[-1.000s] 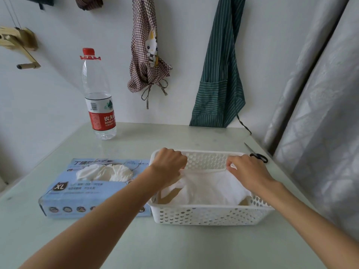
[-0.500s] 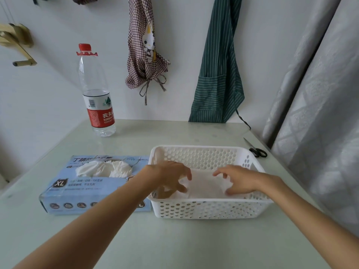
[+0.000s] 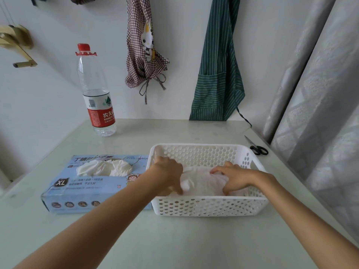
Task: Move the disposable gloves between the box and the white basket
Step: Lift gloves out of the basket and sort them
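Note:
A white perforated basket (image 3: 209,207) stands on the table right of a light blue glove box (image 3: 87,188). White disposable gloves (image 3: 202,181) lie bunched in the basket. My left hand (image 3: 169,175) reaches into the basket's left side, fingers pointing down onto the gloves. My right hand (image 3: 236,177) lies over the right side of the pile, fingers spread on top and thumb pressed down at the front. More white gloves (image 3: 104,167) bulge out of the box's top opening.
A water bottle with a red label (image 3: 97,98) stands at the back left of the table. Black-handled scissors (image 3: 257,148) lie by the right edge. Two aprons hang on the wall behind, and a grey curtain (image 3: 320,113) hangs close on the right.
A second ago both hands held a glove stretched above the basket. They lowered it in, let go, and now rest on the pile.

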The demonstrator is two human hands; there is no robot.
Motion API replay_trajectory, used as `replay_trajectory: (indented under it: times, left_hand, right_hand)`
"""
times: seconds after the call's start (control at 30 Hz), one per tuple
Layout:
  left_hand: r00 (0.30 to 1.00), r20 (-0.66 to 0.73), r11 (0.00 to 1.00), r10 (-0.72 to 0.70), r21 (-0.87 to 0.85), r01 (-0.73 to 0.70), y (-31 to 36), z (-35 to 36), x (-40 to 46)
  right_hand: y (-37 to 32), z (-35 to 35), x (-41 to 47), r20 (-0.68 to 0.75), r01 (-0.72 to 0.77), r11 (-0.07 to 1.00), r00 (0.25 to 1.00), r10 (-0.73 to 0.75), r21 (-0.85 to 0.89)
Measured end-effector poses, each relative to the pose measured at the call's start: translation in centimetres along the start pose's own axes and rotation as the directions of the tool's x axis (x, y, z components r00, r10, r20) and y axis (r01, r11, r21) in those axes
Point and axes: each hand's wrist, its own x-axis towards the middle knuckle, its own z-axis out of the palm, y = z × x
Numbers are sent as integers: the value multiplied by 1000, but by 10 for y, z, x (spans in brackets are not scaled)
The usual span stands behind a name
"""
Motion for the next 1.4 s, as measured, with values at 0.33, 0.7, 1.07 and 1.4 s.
replay_trajectory:
  times: [0.33,0.7,1.07,1.4]
  left_hand:
    - [990,-122,993,-72,88,83,-11,4,7]
    - [980,-190,993,59,111,-38,-15,16,-3]
    - [793,-268,723,-546,-630,284,-150,54,-124]
    - [875,-186,720,-448,-655,229,-176,84,-120]
  right_hand:
    - [-2,2,-4,-1,8,1000,1000,-8,1]
    - [1,0,-15,15,-40,994,999,41,-98]
    - [-147,-1,-42,-760,455,889,597,-259,54]
    - [-240,9,12,-658,407,913,684,-316,-15]
